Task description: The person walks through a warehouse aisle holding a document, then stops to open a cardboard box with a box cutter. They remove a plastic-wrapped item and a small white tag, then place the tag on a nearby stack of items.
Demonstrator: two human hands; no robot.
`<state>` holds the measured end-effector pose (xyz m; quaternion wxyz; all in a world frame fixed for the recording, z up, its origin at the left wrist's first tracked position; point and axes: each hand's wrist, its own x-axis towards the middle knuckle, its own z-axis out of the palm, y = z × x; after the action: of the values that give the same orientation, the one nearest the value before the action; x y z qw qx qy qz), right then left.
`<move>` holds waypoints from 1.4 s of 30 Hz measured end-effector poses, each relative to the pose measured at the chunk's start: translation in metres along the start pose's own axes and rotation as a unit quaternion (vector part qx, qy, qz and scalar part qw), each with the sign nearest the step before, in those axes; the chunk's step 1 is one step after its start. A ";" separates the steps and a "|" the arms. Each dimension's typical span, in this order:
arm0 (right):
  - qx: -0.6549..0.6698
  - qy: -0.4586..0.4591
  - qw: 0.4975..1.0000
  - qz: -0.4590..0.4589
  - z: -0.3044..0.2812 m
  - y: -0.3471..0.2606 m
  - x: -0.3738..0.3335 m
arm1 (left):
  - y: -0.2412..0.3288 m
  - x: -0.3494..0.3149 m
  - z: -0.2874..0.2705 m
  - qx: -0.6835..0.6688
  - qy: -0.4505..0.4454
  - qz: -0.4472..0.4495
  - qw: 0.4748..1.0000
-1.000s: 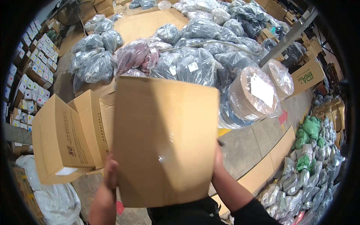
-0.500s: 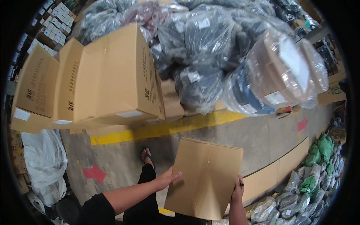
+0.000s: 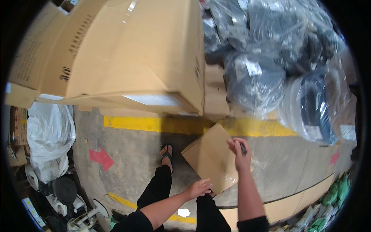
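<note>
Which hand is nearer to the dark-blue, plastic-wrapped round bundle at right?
Right. The right hand is left of the bundle and closer to the body; the left hand is farther left and even closer.

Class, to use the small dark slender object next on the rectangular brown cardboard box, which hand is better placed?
Right, probably: the right hand holds the small dark slender object near the rectangular brown cardboard box. The left hand shows nothing held.

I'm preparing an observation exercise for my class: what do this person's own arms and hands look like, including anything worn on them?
Black fabric sleeves, with no visible markings, leave both forearms bare. The left hand and right hand are ungloved, with nothing visible around the wrists.
</note>
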<state>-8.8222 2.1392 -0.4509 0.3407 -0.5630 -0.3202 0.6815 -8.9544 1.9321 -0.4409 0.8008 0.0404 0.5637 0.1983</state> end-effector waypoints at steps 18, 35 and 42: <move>0.282 -0.237 0.919 -0.138 0.294 -0.407 -0.108 | 0.318 -0.369 -0.179 0.343 0.369 0.553 0.663; 0.169 -0.002 0.974 -0.153 0.430 -0.411 -0.019 | 0.368 -0.311 -0.237 0.530 0.349 0.519 0.573; 0.192 0.031 0.969 -0.153 0.434 -0.403 0.003 | 0.368 -0.310 -0.237 0.526 0.353 0.527 0.567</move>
<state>-9.2086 2.3456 -0.0520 0.5525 -0.4521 -0.2553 0.6520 -9.3610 2.1200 -0.1453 0.1290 0.6713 0.6850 0.2518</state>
